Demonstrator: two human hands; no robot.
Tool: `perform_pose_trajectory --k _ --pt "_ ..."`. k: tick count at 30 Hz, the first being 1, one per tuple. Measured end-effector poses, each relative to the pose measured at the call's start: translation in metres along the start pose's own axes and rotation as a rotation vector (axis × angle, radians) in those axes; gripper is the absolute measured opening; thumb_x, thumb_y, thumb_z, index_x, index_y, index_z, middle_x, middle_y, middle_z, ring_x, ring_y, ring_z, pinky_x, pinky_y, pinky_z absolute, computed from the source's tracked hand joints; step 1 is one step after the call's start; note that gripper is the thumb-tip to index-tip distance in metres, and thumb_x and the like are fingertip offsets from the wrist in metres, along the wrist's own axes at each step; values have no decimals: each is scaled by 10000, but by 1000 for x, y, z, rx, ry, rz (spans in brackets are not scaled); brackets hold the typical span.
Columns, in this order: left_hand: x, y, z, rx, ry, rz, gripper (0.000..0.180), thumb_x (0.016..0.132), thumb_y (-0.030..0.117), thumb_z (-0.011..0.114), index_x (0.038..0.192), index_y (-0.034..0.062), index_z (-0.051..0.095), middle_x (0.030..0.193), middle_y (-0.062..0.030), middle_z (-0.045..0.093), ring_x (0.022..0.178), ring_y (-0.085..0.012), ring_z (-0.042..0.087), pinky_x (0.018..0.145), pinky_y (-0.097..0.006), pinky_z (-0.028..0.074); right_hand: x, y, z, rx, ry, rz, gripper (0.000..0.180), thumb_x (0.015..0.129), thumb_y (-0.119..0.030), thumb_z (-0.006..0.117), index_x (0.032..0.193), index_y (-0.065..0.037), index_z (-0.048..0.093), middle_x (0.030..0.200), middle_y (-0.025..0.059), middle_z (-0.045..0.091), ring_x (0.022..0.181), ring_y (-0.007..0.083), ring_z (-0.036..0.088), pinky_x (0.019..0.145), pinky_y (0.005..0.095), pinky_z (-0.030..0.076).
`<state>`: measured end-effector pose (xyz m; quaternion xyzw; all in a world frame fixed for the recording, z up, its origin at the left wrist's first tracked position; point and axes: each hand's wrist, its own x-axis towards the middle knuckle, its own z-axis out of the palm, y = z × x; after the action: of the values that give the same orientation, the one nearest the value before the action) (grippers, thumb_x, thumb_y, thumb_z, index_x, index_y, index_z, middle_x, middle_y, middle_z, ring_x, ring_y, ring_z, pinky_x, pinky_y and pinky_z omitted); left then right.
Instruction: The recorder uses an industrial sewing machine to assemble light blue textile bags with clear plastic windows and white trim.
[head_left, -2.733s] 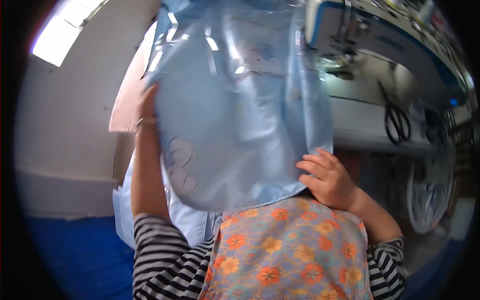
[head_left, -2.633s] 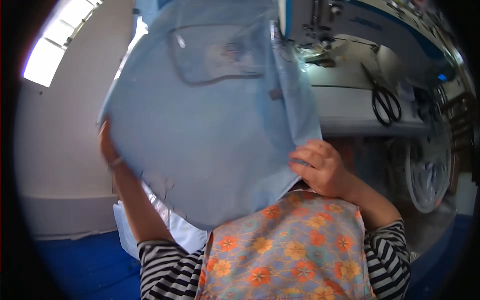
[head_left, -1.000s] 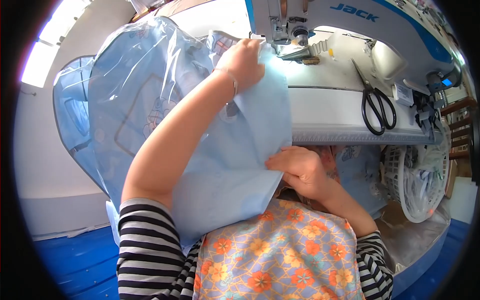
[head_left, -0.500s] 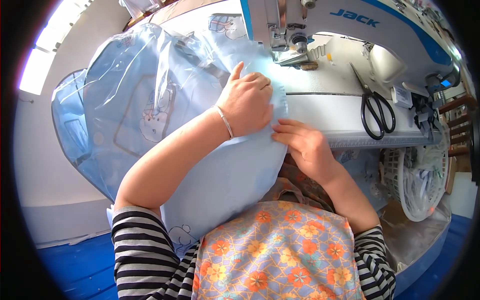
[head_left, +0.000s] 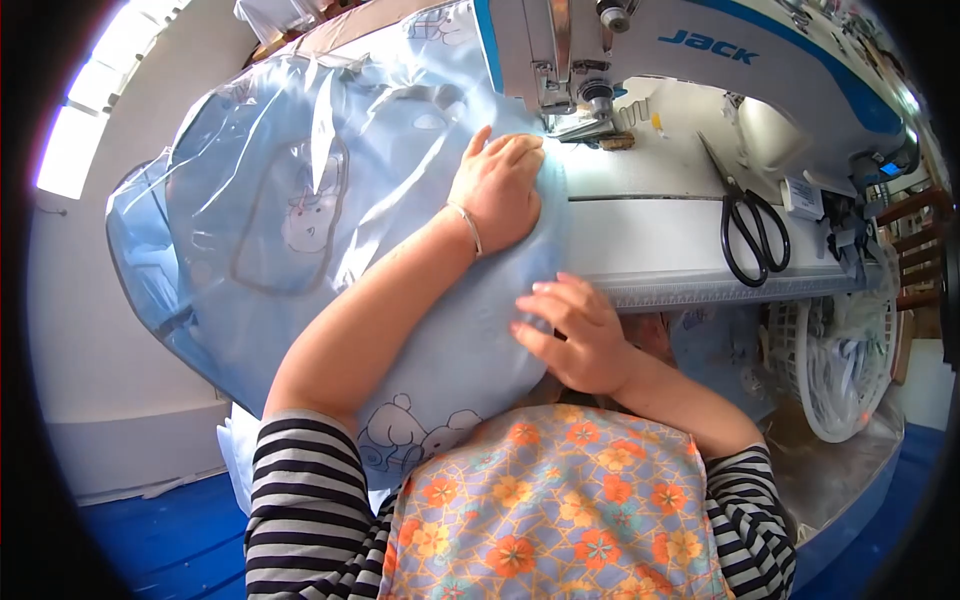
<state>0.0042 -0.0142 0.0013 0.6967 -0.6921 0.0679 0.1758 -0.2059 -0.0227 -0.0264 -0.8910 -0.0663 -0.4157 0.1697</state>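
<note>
White and smooth, the desk (head_left: 660,240) carries a big sewing machine (head_left: 700,60) at the back and black scissors (head_left: 750,235) lying flat to the right.

A light blue cloth (head_left: 300,230) with little cartoon animals on it is spread over the left part of the desk. One edge reaches up to the metal foot and needle (head_left: 585,105) of the machine. The rest hangs off the near edge, down toward the person's flowered apron (head_left: 550,520).

The left hand (head_left: 497,190) lies flat on the cloth, palm down, fingers together and pointing at the needle. Its grip is open; it presses and holds nothing. A thin bracelet (head_left: 465,225) sits on the wrist, and the forearm lies slanted across the cloth. The right hand (head_left: 575,335) is lower, at the desk's front edge. Its fingers are spread and bent a little, touching the cloth's edge. That grip looks open too, only pressing.

The left fingertips are very near the needle, so they could get hurt if they slide closer. The cloth is bunched and wrinkled on the left, so a fold could slip under the foot. The heavy hanging part could pull the cloth crooked.
</note>
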Motion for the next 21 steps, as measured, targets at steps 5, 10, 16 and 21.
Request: perform_pose_trajectory --k 5,10,16,21 --pt "-17 5 -16 -163 36 65 379 750 118 604 1120 39 618 1203 -113 610 1190 -298 537 1106 -567 258 -11 4 -2 39 -30 150 286 676 -72 652 955 -67 712 1009 54 650 1002 266 608 909 424 509" --pt "-29 19 -12 45 22 119 425 740 186 635 1138 37 613 1190 -105 606 1242 -293 480 1108 -611 222 -11 13 -10 -12 -108 140 391 673 -67 682 1063 -79 692 1141 110 605 1031 302 607 883 414 518" --pt "-4 8 -8 93 136 122 363 757 159 623 1098 33 619 1197 -99 607 1215 -272 499 1104 -584 250 -14 9 -10 75 25 127 274 749 -68 648 1023 -59 655 1149 127 590 1014 303 614 850 409 525" --pt "-36 26 -17 -26 -51 109 359 766 149 625 1105 30 608 1250 -119 586 1209 -262 514 1118 -570 240 -12 11 -16 30 -102 173 291 730 -47 609 1009 -26 687 1039 118 666 1019 313 629 860 391 522"
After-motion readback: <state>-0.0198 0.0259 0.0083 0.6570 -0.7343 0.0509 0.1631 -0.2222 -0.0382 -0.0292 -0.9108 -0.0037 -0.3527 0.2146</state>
